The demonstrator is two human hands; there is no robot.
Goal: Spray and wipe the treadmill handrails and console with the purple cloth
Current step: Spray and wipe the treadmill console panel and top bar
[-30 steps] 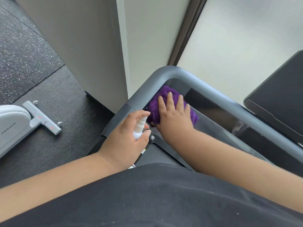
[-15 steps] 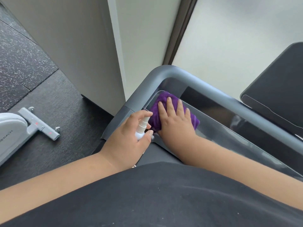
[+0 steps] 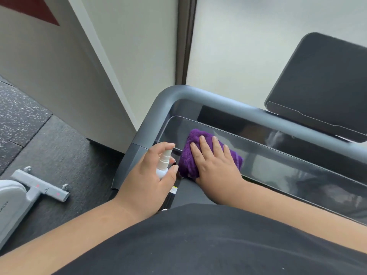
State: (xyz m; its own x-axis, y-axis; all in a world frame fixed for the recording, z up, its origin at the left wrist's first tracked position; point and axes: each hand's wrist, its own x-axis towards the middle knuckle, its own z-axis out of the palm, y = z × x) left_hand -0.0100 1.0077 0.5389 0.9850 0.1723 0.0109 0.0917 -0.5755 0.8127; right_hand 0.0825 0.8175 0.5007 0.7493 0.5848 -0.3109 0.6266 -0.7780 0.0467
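Fingers [image 3: 206,144] of my right hand [image 3: 213,165] lie straight and spread, pressing the purple cloth [image 3: 188,159] flat against the glossy console panel [image 3: 278,165] near its left end. The cloth is bunched under my palm, its folds showing past my fingertips and on both sides of the hand. My left hand [image 3: 145,181] sits just beside it, its fingers curled round a small white spray bottle [image 3: 163,162], forefinger arched over the nozzle top and thumb along the bottle's side. The bottle stands roughly upright, close to the cloth's left edge; whether they touch I cannot tell. Round the console runs the grey handrail [image 3: 198,96], bending at the corner above the cloth. A dark tilted screen [image 3: 321,84] stands beyond the rail to the right. My black shirt [image 3: 198,241] fills the foreground. On the dark floor mat [image 3: 63,155] to the left is a white machine foot [image 3: 39,185].
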